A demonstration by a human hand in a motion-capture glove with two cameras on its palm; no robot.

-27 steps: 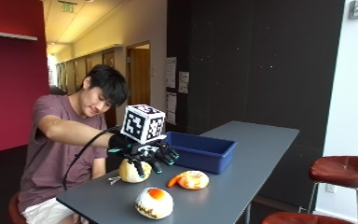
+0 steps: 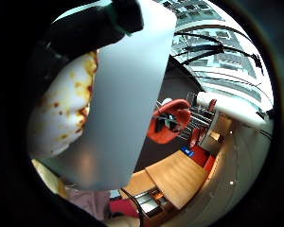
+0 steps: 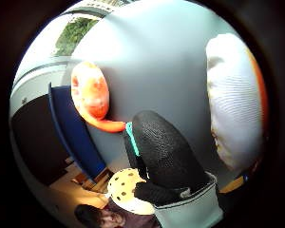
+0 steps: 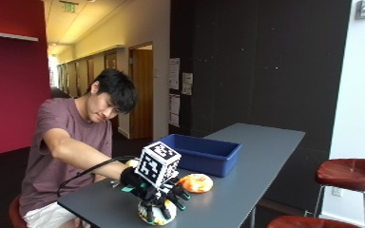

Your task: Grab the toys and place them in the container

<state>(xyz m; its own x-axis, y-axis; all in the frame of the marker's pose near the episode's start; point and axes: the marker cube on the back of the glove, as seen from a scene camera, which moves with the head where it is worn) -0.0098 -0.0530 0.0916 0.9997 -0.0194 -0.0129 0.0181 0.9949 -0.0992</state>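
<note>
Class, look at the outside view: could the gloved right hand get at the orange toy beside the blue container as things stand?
Probably not at once. The right hand is curled over a white toy at the table's near edge. The orange toy lies uncovered just beyond, so the way looks free once the fingers are emptied.

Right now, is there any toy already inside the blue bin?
No, the blue bin looks empty in the outside view; the orange toy lies on the table beside it.

You have a long grey table (image 4: 258, 152) carrying everything. On it sits a blue container (image 4: 200, 154), with an orange-and-white toy (image 4: 196, 183) just beside its near wall. A white-and-orange toy (image 4: 157, 213) rests at the near end.
</note>
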